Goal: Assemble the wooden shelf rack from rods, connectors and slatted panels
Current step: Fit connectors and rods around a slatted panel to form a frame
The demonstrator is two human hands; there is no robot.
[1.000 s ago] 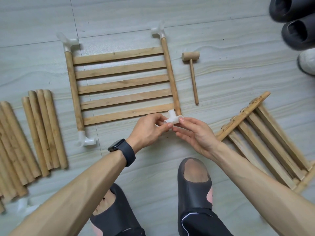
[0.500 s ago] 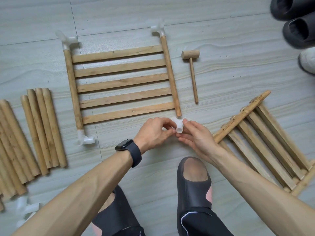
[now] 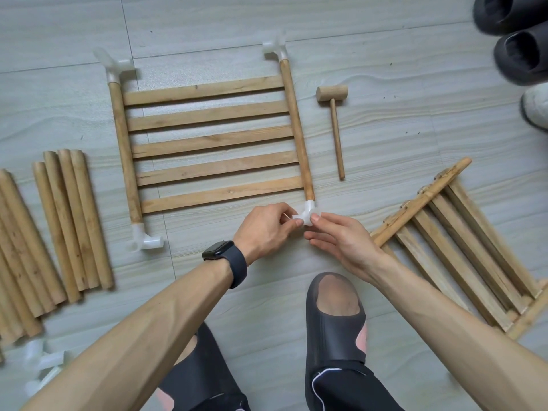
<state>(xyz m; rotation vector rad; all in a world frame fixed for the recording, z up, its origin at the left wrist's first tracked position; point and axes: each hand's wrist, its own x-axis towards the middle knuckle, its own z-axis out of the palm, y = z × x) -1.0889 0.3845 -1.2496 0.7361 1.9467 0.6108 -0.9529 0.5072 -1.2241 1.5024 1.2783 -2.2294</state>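
A slatted wooden panel (image 3: 207, 143) lies flat on the floor, with white plastic connectors on its far-left (image 3: 114, 63), far-right (image 3: 275, 47) and near-left (image 3: 145, 240) corners. A fourth white connector (image 3: 307, 213) sits on the near end of the panel's right rod (image 3: 296, 129). My left hand (image 3: 264, 228) pinches that connector from the left. My right hand (image 3: 338, 241) holds it from the right with thumb and forefinger. A bundle of loose rods (image 3: 68, 221) lies at the left.
A small wooden mallet (image 3: 333, 120) lies right of the panel. More slatted panels (image 3: 462, 247) are stacked at the right. Spare white connectors (image 3: 41, 363) sit at the lower left. Dark slippers (image 3: 516, 40) stand at the top right. My slippered feet (image 3: 335, 318) are below my hands.
The connector was pulled off the rod's end and turned in my fingers half a second ago; now it sits pushed onto the near end of the right rod again.
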